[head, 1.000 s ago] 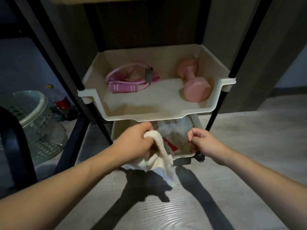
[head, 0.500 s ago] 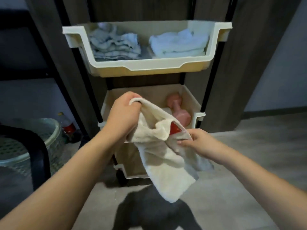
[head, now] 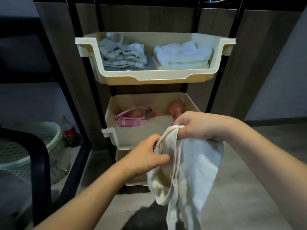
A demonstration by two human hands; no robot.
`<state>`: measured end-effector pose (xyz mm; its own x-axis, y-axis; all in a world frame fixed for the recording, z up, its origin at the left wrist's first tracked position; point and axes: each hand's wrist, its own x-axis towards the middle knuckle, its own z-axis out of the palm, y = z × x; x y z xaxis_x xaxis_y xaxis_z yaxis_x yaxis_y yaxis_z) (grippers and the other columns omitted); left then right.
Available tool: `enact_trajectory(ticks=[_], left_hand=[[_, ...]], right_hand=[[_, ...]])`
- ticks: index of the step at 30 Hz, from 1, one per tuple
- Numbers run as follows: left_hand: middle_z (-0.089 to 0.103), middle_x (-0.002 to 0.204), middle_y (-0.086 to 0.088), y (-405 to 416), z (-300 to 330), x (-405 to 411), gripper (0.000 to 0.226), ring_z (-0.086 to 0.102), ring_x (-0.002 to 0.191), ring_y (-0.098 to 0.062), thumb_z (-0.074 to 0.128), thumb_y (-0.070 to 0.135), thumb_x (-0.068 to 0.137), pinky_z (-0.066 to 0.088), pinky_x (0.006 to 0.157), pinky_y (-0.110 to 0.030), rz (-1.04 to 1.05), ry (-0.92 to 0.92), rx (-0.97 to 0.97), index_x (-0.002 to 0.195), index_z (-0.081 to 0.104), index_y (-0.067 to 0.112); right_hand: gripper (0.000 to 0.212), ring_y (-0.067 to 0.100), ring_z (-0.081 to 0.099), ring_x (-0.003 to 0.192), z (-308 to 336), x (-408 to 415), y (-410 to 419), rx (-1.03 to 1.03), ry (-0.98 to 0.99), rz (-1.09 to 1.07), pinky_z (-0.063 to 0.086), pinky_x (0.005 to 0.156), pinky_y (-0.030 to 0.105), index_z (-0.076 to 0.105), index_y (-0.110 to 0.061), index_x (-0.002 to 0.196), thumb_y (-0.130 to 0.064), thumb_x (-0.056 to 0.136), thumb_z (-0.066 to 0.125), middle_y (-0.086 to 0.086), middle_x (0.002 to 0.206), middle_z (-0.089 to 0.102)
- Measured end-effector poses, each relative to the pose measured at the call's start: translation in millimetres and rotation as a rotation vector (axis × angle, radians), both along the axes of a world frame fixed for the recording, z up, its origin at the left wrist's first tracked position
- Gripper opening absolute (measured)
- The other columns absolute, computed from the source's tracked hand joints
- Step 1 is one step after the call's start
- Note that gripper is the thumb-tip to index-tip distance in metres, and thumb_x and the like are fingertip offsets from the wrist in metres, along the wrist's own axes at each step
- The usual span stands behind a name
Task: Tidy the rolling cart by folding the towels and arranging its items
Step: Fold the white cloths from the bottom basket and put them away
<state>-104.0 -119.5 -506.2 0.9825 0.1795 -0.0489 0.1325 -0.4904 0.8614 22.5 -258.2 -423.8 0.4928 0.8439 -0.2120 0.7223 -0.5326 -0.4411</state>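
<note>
A cream towel hangs in front of the rolling cart. My right hand grips its bunched top edge. My left hand pinches the towel's left edge just below. The cart's upper tray holds a folded blue-striped towel on the left and a folded white towel on the right. In the middle tray lie pink straps and a pink dumbbell, partly hidden by my right hand. The bottom tray is mostly hidden behind the towel.
A pale green laundry basket stands at the left, with a bottle behind it. A black curved chair frame rises in front of the basket. Dark wood panels back the cart. Bare grey floor stretches to the right.
The towel came out of the bottom tray and up in front of the cart. My right hand took over its top edge, my left hand dropped to the side edge. The view rose.
</note>
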Motion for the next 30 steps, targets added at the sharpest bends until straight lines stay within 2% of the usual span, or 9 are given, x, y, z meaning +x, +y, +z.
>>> enact_trajectory(ticks=[3,5,8,10,15,19,23,26,30], left_hand=[[0.055,0.118,0.006,-9.4,5.3,-0.8,0.064,0.061,0.102,-0.006,0.076,0.037,0.075,0.055,0.089,-0.032,-0.017,-0.074,-0.131,0.119,0.030,0.035],[0.054,0.112,0.007,-20.0,8.6,-1.3,0.068,0.061,0.095,-0.007,0.078,0.046,0.073,0.055,0.078,-0.027,-0.028,-0.055,-0.054,0.113,0.025,0.033],[0.050,0.091,0.009,-29.4,2.0,10.3,0.032,0.050,0.073,-0.007,0.066,0.033,0.081,0.047,0.064,-0.033,0.072,-0.209,0.165,0.091,0.036,0.031],[0.050,0.086,0.007,-30.0,-1.2,19.0,0.017,0.047,0.069,-0.010,0.058,0.020,0.086,0.043,0.066,-0.034,0.127,-0.303,0.110,0.082,0.044,0.028],[0.058,0.093,0.015,-21.3,1.1,29.0,0.008,0.055,0.082,-0.010,0.057,0.027,0.094,0.048,0.075,-0.031,0.026,-0.308,-0.175,0.095,0.056,0.034],[0.060,0.089,0.013,-17.0,-3.6,35.8,0.010,0.056,0.084,-0.005,0.054,0.025,0.096,0.042,0.074,-0.027,0.117,-0.346,-0.038,0.090,0.057,0.033],[0.063,0.086,0.008,-1.2,14.0,39.0,0.010,0.059,0.080,-0.009,0.056,0.026,0.096,0.050,0.071,-0.034,0.249,-0.400,-0.058,0.087,0.058,0.028],[0.064,0.084,0.006,9.4,26.8,37.0,0.008,0.061,0.076,-0.011,0.058,0.028,0.095,0.051,0.066,-0.034,0.286,-0.425,-0.053,0.087,0.062,0.025],[0.067,0.084,0.006,22.3,34.6,28.3,0.008,0.064,0.079,-0.014,0.062,0.031,0.092,0.054,0.068,-0.038,0.266,-0.427,-0.058,0.087,0.065,0.025]], right_hand=[[0.027,0.018,0.050,0.066,2.0,8.6,-5.4,0.010,0.035,-0.048,0.040,0.063,0.037,0.067,-0.008,0.080,-0.034,0.085,0.062,0.004,0.071,0.057],[0.030,0.019,0.049,0.067,4.2,15.0,-7.3,0.040,0.086,-0.077,0.040,0.064,0.038,0.067,-0.007,0.081,-0.037,0.083,0.062,0.005,0.071,0.056],[0.035,0.019,0.049,0.066,9.1,22.8,-7.0,0.058,0.083,-0.096,0.041,0.064,0.040,0.066,-0.006,0.083,-0.040,0.076,0.061,0.004,0.070,0.055],[0.036,0.018,0.048,0.066,13.4,26.2,-8.8,0.055,0.065,-0.083,0.040,0.064,0.041,0.066,-0.007,0.083,-0.041,0.073,0.060,0.003,0.070,0.055],[0.034,0.017,0.058,0.072,27.6,36.9,-20.6,0.084,0.114,-0.091,0.052,0.077,0.051,0.069,-0.013,0.084,-0.042,0.069,0.061,0.011,0.080,0.068],[0.035,0.016,0.062,0.075,23.8,43.6,-22.5,0.048,0.159,-0.086,0.054,0.076,0.048,0.069,-0.014,0.089,-0.044,0.071,0.069,0.009,0.086,0.071],[0.034,0.022,0.066,0.095,22.1,54.7,-31.8,0.004,0.241,-0.142,0.054,0.085,0.042,0.061,-0.023,0.103,-0.032,0.074,0.077,0.005,0.104,0.069],[0.031,0.022,0.060,0.088,13.8,61.6,-41.5,0.086,0.285,-0.208,0.049,0.079,0.039,0.057,-0.024,0.102,-0.023,0.077,0.075,0.007,0.098,0.066],[0.027,0.017,0.057,0.070,7.6,56.6,-50.4,0.401,0.504,-0.275,0.046,0.064,0.034,0.053,-0.015,0.103,0.001,0.086,0.065,0.006,0.074,0.062]])
